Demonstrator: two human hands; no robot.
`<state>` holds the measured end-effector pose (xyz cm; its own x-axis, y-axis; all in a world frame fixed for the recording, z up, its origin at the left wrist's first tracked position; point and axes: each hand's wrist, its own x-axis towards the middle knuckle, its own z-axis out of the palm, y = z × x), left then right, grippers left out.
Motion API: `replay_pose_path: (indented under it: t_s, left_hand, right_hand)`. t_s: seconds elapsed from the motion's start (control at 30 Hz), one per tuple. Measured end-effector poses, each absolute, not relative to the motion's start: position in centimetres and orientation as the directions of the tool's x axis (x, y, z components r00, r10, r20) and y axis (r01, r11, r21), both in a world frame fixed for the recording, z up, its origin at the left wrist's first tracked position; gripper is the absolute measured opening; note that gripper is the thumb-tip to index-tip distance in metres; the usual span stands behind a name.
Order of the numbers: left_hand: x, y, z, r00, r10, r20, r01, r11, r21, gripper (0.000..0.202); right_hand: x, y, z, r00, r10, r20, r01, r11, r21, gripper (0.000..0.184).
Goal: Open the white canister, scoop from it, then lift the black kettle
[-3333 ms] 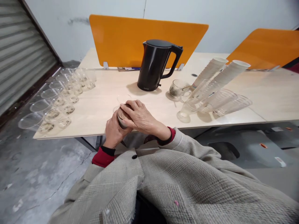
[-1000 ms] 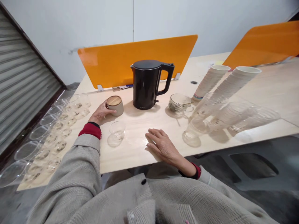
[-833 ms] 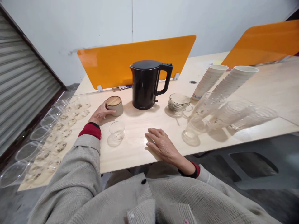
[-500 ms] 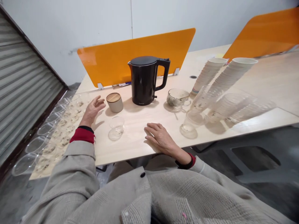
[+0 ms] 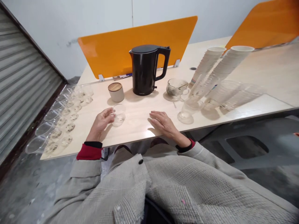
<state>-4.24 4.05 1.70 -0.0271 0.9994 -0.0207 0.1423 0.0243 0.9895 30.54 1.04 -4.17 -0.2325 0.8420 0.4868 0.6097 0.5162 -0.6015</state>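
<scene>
left hand (image 5: 101, 121) at the small clear plastic cup (image 5: 118, 114), frame centre
its fingers seem curled on the cup; right hand (image 5: 163, 123) lies open and empty on the pale wooden table (image 5: 140, 124).

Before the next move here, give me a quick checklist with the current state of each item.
1. Left hand on the clear cup: ok, fingers touch its side.
2. Cup upright on the table: ok.
3. Right hand free: ok, it lies flat on the table, holding nothing.
4. Canister closed: ok, its wooden lid is on.
5. Kettle lid shut: ok; water level inside cannot tell.
6. Contents of the held cup: cannot tell, the clear wall shows nothing definite.
</scene>
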Motion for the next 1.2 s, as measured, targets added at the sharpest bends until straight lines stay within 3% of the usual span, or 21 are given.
replay_pose_path:
  t_s: [0.17, 0.4, 0.5, 0.63, 0.7, 0.8, 0.93, 1.2]
  left_hand:
    - [-2.6, 3.5, 1.1, -0.008, 1.0, 0.019, 0.121, -0.018, 0.992, 0.051]
    - [-3.1, 2.3, 0.7, -0.191, 0.98, 0.06, 0.039, -0.054, 0.998, 0.061]
    - [-3.4, 1.1, -0.1, -0.316, 0.937, 0.149, 0.096, -0.125, 0.988, 0.056]
    - [-1.6, -2.2, -0.7, -0.411, 0.83, 0.377, 0.254, -0.293, 0.922, 0.04]
    - [0.4, -4.0, -0.4, -0.322, 0.841, 0.436, 0.313, -0.34, 0.887, 0.036]
    - [3.8, -5.6, 0.1, 0.013, 0.882, 0.471, 0.326, -0.449, 0.832, 0.03]
    - [7.9, -5.5, 0.4, 0.352, 0.81, 0.469, 0.248, -0.564, 0.788, 0.027]
    - [11.4, -4.1, -0.5, 0.534, 0.732, 0.423, 0.15, -0.575, 0.805, 0.028]
  right_hand:
    - [30.2, 1.3, -4.5, -0.227, 0.846, 0.483, 0.614, 0.509, -0.603, 0.05]
    - [31.9, -0.3, -1.7, -0.151, 0.796, 0.586, 0.617, 0.539, -0.573, 0.048]
    - [33.8, -2.2, 1.1, -0.052, 0.73, 0.681, 0.652, 0.541, -0.531, 0.045]
    - [36.9, -4.7, 3.6, 0.153, 0.613, 0.775, 0.717, 0.471, -0.514, 0.043]
    - [38.7, -5.1, 3.6, 0.26, 0.549, 0.795, 0.752, 0.401, -0.523, 0.044]
    - [41.5, -4.5, 2.6, 0.359, 0.503, 0.786, 0.788, 0.287, -0.544, 0.05]
    - [44.1, -2.7, 1.2, 0.384, 0.543, 0.747, 0.819, 0.173, -0.547, 0.064]
    - [43.2, 0.4, -1.5, 0.243, 0.714, 0.657, 0.865, 0.147, -0.479, 0.091]
